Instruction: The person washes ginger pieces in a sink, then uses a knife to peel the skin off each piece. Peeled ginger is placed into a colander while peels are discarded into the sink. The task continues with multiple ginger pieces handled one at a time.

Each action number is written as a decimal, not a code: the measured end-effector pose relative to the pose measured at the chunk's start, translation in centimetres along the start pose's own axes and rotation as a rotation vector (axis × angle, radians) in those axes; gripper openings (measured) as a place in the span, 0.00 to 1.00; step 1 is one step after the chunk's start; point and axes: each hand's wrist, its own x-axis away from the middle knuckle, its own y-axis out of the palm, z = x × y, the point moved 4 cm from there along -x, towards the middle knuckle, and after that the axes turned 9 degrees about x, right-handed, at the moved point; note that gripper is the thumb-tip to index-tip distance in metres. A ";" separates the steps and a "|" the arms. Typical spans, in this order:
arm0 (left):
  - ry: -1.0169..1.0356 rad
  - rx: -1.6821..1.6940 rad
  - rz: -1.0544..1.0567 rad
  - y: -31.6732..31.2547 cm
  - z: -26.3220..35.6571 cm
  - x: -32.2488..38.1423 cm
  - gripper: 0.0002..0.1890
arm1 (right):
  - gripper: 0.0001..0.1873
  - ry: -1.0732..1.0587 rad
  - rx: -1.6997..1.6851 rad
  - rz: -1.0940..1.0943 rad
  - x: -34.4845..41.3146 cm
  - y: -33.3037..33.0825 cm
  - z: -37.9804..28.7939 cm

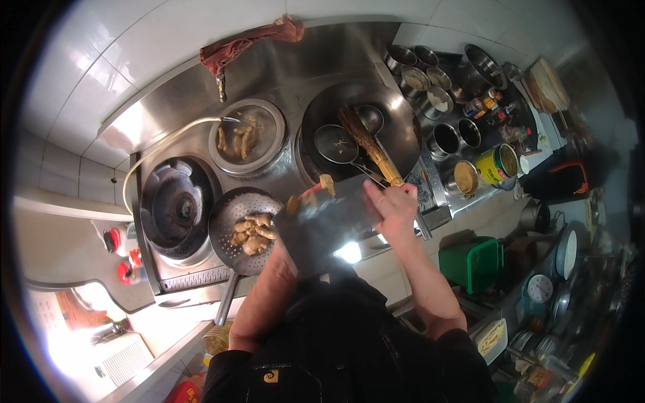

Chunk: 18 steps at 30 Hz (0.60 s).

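My right hand (395,214) grips a wide dark cleaver (327,224), its handle hidden in the fist. The blade lies close below the camera and covers most of my left hand (284,259), of which the wrist and a fingertip show. Beyond the blade's far edge a piece of ginger root (327,185) sticks up at my left fingers, which seem to hold it. To the left, more ginger (253,232) sits in a perforated steel strainer (224,214) with a long handle. Further back, several ginger pieces (244,141) lie in a round metal basin (278,128).
A wok (322,103) holds a bamboo brush (370,143), a mesh skimmer (336,144) and a ladle (372,117). A hose (166,135) leads into the basin. At left is a burner (184,206). Seasoning pots (438,101) stand right; a green bin (471,264) is lower right.
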 end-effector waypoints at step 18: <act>0.004 -0.301 -0.125 1.4 0.1 -0.6 0.29 | 0.15 0.014 -0.061 0.037 -2.7 -3.5 -3.7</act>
